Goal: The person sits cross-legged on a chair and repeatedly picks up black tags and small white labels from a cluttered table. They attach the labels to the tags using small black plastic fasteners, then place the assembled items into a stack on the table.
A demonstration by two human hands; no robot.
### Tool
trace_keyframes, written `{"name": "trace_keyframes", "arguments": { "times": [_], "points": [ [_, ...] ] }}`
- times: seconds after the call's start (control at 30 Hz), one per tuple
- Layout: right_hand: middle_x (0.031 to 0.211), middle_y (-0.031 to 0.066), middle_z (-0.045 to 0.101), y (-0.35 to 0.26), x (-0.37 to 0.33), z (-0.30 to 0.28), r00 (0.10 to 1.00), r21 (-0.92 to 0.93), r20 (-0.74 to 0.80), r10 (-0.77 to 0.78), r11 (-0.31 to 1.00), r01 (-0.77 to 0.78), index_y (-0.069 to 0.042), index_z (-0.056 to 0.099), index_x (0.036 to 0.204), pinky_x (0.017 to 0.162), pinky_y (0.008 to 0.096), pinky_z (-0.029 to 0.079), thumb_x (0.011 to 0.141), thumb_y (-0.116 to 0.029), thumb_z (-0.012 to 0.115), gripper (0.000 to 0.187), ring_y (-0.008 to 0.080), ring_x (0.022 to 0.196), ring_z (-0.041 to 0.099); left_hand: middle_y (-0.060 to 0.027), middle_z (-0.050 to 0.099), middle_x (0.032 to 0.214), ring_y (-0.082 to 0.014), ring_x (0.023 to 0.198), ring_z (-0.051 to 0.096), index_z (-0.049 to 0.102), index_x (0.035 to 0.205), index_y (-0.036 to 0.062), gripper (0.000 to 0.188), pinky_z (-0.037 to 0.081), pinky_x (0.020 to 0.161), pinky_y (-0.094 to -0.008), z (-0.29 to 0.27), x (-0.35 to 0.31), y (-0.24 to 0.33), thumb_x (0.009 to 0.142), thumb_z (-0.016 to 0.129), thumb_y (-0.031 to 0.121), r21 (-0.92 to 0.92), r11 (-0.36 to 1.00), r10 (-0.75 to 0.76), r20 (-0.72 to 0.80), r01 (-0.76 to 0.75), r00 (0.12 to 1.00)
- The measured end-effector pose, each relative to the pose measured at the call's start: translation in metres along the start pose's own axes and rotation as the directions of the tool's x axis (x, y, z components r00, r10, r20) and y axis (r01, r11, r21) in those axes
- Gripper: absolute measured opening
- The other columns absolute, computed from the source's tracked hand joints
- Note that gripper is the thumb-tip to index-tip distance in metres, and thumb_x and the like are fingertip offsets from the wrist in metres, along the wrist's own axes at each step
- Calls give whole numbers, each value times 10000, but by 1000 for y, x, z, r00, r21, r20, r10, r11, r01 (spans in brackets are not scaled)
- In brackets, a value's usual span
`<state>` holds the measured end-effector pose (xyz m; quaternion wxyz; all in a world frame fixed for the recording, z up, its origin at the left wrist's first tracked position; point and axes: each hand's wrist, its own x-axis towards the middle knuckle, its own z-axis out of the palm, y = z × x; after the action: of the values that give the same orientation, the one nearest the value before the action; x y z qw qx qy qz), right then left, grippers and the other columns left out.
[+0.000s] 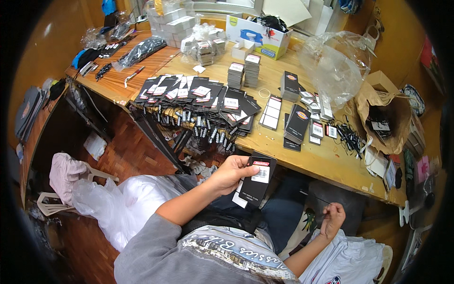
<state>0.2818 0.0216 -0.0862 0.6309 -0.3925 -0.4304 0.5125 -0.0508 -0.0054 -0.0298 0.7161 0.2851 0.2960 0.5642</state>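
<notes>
My left hand (230, 173) holds a small stack of black card tags (257, 180) with white stickers, just below the table's front edge. My right hand (332, 218) is lower, over my lap, with fingers pinched on a thin black string (313, 196). On the wooden table (302, 158) above, a long overlapping row of black tags with strings (198, 102) hangs over the edge. More black tags (297, 124) lie stacked right of it.
A pile of black strings (349, 136) lies beside a brown paper bag (383, 118). A clear plastic bag (336, 64), a white and blue box (257, 35) and stacks of tags (243, 73) stand further back. A white plastic bag (125, 201) lies at my left.
</notes>
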Motion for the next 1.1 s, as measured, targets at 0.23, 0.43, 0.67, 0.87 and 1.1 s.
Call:
{"name": "trace_keyframes", "arguments": {
  "times": [0.23,0.43,0.67,0.87,1.1],
  "points": [
    [678,-13,451,-3,12,6,972,827,213,-96,548,-127,-78,538,761,667,268,369,761,-195,572,122,107,601,425,-87,602,824,-130,716,590,563,895,-14,185,493,649,-244,-3,13,-30,743,593,87,-24,991,-133,36,134,990],
    [794,-5,528,-20,21,41,997,910,31,-72,415,1,-73,539,786,698,285,389,746,-191,562,127,136,788,484,-78,591,813,-119,707,576,538,909,-8,162,487,632,-239,-4,17,-47,776,553,83,108,980,-160,-47,164,986],
    [729,72,507,-6,-3,61,985,365,-64,-161,915,173,-23,578,800,484,211,373,745,-90,575,87,119,568,461,-124,567,904,-215,834,567,388,1071,-4,276,471,750,-337,-2,21,-66,816,470,65,192,968,-160,-41,165,986],
    [711,84,557,23,-27,110,996,-195,84,-27,980,43,34,599,807,497,185,410,743,57,511,111,98,553,512,-33,569,818,-63,712,509,489,943,-4,205,431,656,-203,-3,27,-78,752,560,16,490,872,65,-78,-19,995],
    [694,79,584,35,-35,127,979,-228,118,164,964,-134,44,579,863,507,179,427,708,54,569,156,90,588,545,-22,589,727,-42,649,504,559,842,-21,163,421,595,-192,3,23,-66,705,624,40,722,690,189,-113,-49,975]
  ]
}}
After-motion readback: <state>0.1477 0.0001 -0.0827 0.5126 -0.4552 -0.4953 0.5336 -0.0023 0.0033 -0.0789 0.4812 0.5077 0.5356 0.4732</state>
